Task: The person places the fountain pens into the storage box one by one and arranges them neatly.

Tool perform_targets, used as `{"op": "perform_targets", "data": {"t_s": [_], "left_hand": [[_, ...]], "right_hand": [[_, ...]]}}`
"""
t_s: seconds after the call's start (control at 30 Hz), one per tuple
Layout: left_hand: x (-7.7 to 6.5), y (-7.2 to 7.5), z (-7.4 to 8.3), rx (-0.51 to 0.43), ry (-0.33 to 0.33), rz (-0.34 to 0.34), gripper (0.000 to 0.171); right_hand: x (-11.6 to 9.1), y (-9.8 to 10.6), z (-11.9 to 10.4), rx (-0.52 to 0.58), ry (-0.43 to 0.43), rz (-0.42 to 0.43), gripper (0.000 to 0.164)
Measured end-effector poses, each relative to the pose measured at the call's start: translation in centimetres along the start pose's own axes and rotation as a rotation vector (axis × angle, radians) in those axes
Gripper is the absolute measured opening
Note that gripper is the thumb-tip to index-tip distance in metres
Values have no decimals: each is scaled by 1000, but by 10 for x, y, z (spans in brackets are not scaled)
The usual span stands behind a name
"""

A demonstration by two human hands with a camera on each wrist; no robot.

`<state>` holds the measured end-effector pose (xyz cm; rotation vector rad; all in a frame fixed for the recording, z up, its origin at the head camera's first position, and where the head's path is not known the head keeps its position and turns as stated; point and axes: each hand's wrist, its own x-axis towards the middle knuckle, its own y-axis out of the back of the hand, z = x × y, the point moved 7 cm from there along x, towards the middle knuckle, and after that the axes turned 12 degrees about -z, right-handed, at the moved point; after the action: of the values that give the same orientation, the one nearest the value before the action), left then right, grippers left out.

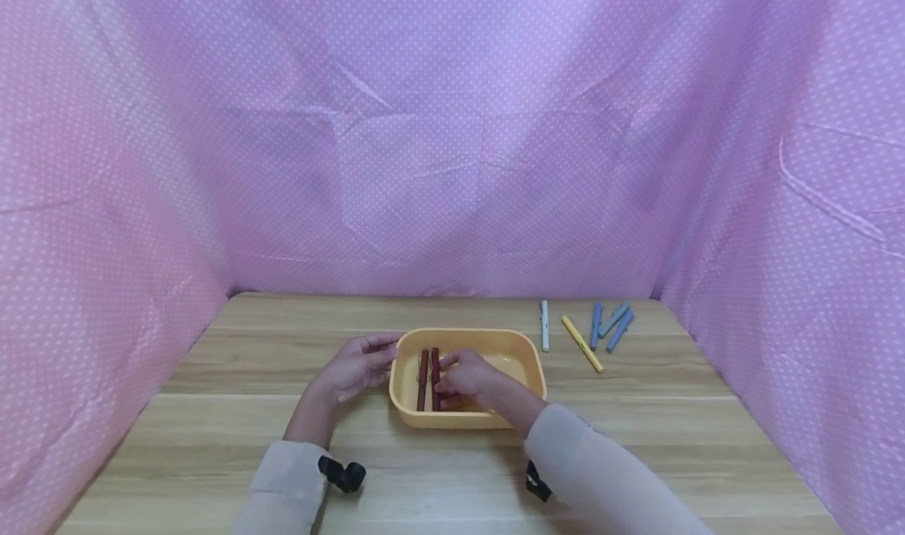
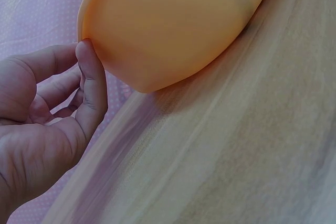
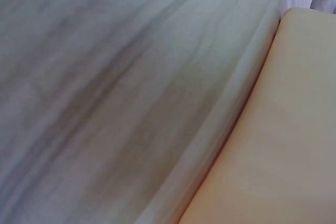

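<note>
On the table stands a yellow-orange rectangular box [image 1: 467, 420] with rounded corners and no lid. Two dark red pens lie side by side in its left half: the left pen [image 1: 423, 382] by itself, the right pen [image 1: 435, 370] under the fingers of my right hand [image 1: 470, 379]. That hand reaches in over the near rim, its fingertips gripping the pen along its right side. At the box's left end, my left hand [image 1: 360, 364] holds the rim; in the left wrist view its thumb [image 2: 93, 80] and index finger meet there. The right wrist view misses the right hand.
To the right of the box lie a white pen [image 1: 544, 327], a slanted yellow pen [image 1: 583, 344] and several blue pens [image 1: 620, 331]. Pink dotted cloth [image 1: 452, 166] hangs behind and along both sides of the wooden table [image 1: 438, 480].
</note>
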<state>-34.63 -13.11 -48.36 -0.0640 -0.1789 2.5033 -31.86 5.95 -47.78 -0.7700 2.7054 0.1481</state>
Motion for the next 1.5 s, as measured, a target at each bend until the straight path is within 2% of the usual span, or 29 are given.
{"op": "perform_targets", "data": {"t_s": [0.4, 0.83, 1.1, 1.3, 1.5], "left_hand": [[1, -1, -2, 9, -8, 13, 50], [-1, -3, -3, 28, -21, 12, 49], [-1, -4, -5, 24, -19, 17, 51], [-1, -5, -4, 22, -17, 18, 50], [-1, -3, -3, 15, -7, 30, 49]], "right_hand": [[-1, -3, 1, -25, 25, 7, 48], [-2, -1, 4, 11, 30, 30, 37], [-10, 9, 0, 9, 31, 30, 39], [-17, 20, -8, -38, 36, 3, 41], [-20, 34, -16, -80, 26, 15, 40]]}}
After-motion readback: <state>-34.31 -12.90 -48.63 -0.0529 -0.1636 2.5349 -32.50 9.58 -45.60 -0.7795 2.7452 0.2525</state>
